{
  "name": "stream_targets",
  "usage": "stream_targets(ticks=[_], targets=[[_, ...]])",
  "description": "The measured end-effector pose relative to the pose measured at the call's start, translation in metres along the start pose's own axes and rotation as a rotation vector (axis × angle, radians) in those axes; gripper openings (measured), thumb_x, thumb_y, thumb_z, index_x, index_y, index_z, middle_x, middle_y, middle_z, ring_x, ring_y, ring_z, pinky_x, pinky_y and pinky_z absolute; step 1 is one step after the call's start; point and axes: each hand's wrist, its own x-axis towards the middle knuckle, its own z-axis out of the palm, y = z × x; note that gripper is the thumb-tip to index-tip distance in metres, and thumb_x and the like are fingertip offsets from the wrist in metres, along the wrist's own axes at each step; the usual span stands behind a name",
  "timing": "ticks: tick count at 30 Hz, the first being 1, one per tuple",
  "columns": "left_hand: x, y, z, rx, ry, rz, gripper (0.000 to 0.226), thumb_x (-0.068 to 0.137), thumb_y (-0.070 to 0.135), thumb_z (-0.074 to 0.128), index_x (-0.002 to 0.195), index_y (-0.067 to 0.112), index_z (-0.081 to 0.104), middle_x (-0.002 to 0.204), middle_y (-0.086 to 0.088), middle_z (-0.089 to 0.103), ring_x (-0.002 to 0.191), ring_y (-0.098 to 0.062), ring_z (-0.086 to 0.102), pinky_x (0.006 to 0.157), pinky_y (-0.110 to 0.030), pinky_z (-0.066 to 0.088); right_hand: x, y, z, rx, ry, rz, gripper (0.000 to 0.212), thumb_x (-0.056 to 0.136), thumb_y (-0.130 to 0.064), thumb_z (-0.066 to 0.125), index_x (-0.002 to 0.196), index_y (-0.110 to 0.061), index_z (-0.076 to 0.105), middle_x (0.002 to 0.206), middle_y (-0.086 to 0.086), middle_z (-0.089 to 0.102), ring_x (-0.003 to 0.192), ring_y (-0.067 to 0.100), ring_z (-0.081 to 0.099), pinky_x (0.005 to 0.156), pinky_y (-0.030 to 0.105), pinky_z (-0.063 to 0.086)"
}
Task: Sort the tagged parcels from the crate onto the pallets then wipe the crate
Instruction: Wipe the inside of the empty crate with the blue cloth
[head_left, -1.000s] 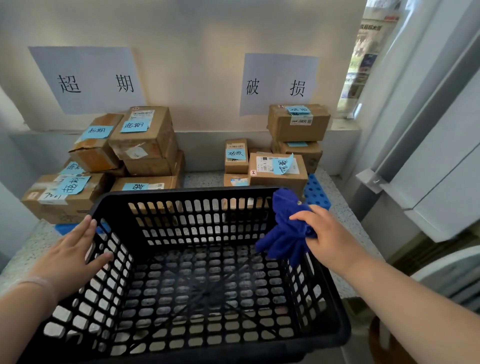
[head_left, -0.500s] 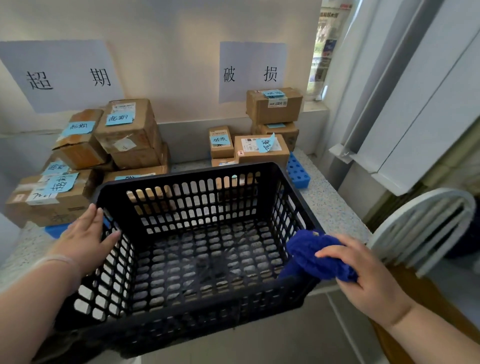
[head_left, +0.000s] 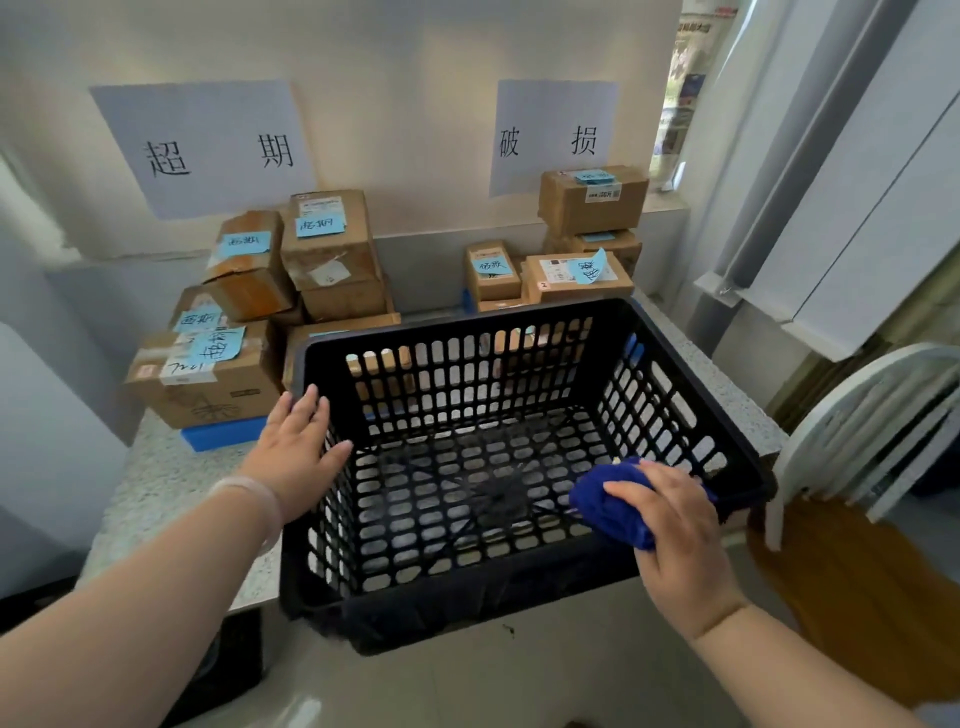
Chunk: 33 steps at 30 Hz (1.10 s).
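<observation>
A black slotted plastic crate (head_left: 467, 332) stands on the speckled counter, with no parcels inside it and its near end overhanging the counter's front edge. My left hand (head_left: 298, 447) lies flat with spread fingers against the crate's left rim. My right hand (head_left: 670, 525) grips a bunched blue cloth (head_left: 608, 501) pressed inside the crate's near right corner. Behind the crate, brown tagged parcels are stacked in a left pile (head_left: 311, 254) on a blue pallet (head_left: 223, 434) and a right pile (head_left: 592, 202).
Two paper signs with Chinese characters hang on the wall, one (head_left: 202, 145) above the left pile and one (head_left: 553, 135) above the right. A white slatted chair (head_left: 852, 421) with an orange seat stands at the right, beside a window frame.
My right hand has carried the blue cloth from the crate's far right rim along the right side down into the near right corner. My left hand has stayed on the left rim.
</observation>
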Motion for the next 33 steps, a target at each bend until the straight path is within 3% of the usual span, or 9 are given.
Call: stream_targets(ticks=[8,12,16,19,23,26,28,33], targets=[[-0.019,-0.013,0.018,-0.294,0.032,0.024,0.063,0.104,0.04,0.035,0.158,0.014,0.014,0.166,0.005,-0.005,0.152,-0.014,-0.006,0.124,-0.037,0.003,0.028,-0.035,0.017,-0.063,0.036,0.055,0.043,0.079,-0.019,0.042,0.12,-0.025,0.052,0.119,0.011,0.06,0.115,0.035,0.054,0.102,0.049,0.036],[-0.017,-0.011,0.016,-0.275,0.024,-0.027,0.064,0.104,0.049,0.028,0.158,0.019,0.011,0.164,0.014,-0.007,0.151,-0.006,-0.003,0.123,-0.032,0.004,0.018,-0.088,0.041,0.025,0.018,-0.056,0.046,0.077,-0.016,0.046,0.121,-0.025,0.054,0.123,0.008,0.06,0.122,0.031,0.05,0.106,0.05,0.033],[-0.017,-0.011,0.016,-0.217,0.033,-0.032,0.063,0.104,0.05,0.025,0.158,0.022,0.011,0.164,0.014,-0.007,0.151,-0.009,0.0,0.124,-0.036,0.007,0.009,-0.14,0.068,0.142,0.042,-0.212,0.03,0.093,-0.026,0.051,0.123,-0.029,0.055,0.128,0.002,0.057,0.129,0.025,0.047,0.112,0.049,0.031],[-0.016,-0.012,0.017,-0.179,0.049,-0.046,0.063,0.103,0.052,0.023,0.158,0.024,0.012,0.164,0.014,-0.006,0.152,-0.011,0.002,0.124,-0.042,0.01,0.005,-0.159,0.08,0.098,0.022,-0.379,0.041,0.088,-0.029,0.062,0.129,-0.035,0.056,0.123,0.001,0.058,0.123,0.025,0.053,0.109,0.05,0.036],[-0.016,-0.013,0.018,-0.158,0.044,-0.047,0.062,0.103,0.054,0.022,0.158,0.027,0.011,0.164,0.015,-0.007,0.152,-0.011,0.0,0.123,-0.046,0.011,0.017,-0.14,0.064,-0.069,-0.036,-0.51,0.065,0.081,-0.024,0.067,0.142,-0.036,0.047,0.119,0.002,0.049,0.11,0.027,0.055,0.101,0.045,0.041],[-0.016,-0.012,0.016,-0.141,0.035,-0.054,0.062,0.103,0.054,0.02,0.158,0.027,0.009,0.164,0.016,-0.007,0.152,-0.011,-0.001,0.123,-0.047,0.01,0.019,-0.109,0.043,-0.17,-0.065,-0.517,0.071,0.077,-0.019,0.073,0.141,-0.034,0.047,0.118,0.003,0.049,0.106,0.027,0.054,0.097,0.044,0.043],[-0.017,-0.011,0.015,-0.128,0.027,-0.055,0.063,0.103,0.055,0.019,0.158,0.028,0.008,0.164,0.016,-0.008,0.152,-0.012,-0.001,0.123,-0.047,0.01,0.015,-0.082,0.027,-0.23,-0.055,-0.476,0.067,0.077,-0.02,0.073,0.138,-0.033,0.049,0.118,0.004,0.048,0.107,0.027,0.052,0.096,0.046,0.043],[-0.019,-0.01,0.013,-0.115,0.027,-0.056,0.064,0.102,0.056,0.017,0.158,0.028,0.008,0.164,0.015,-0.008,0.152,-0.013,-0.001,0.123,-0.047,0.009,-0.003,-0.049,-0.001,-0.321,0.006,-0.28,0.05,0.082,-0.018,0.053,0.131,-0.029,0.052,0.113,0.009,0.049,0.104,0.033,0.051,0.093,0.053,0.043]])
